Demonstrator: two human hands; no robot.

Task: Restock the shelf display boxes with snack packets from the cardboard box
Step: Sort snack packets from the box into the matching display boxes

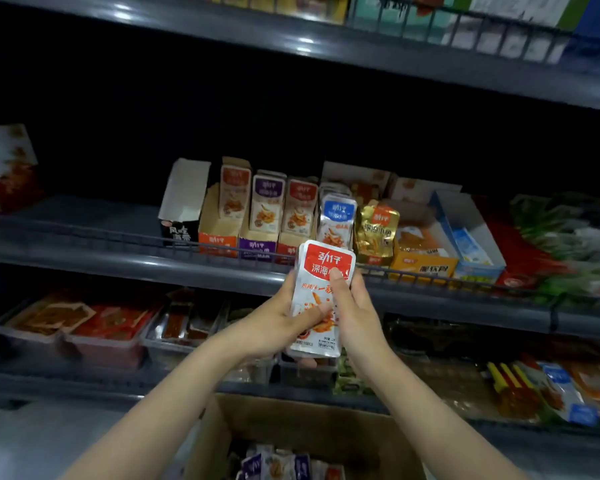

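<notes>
A dark metal shelf (pixel 118 268) with a low wire rail spans the view, with another tier of trays below it. At the bottom edge stands an open cardboard box (pixel 291 424), loose packets (pixel 274 462) lying inside it. On the shelf stands a row of display boxes (pixel 257 247), orange, purple and red fronted, each with packets upright in it; just right of them stand a blue packet (pixel 336 220) and a gold packet (pixel 376 230). In front of the rail, above the cardboard box and clear of the shelf, a thin stack (pixel 321 268) of red-topped white packets is held upright in both hands. The left grip (pixel 278 323) is closed on the stack's left edge, thumb laid across the front. The right grip (pixel 357 317) is closed on the right edge, thumb pressed near the red top.
</notes>
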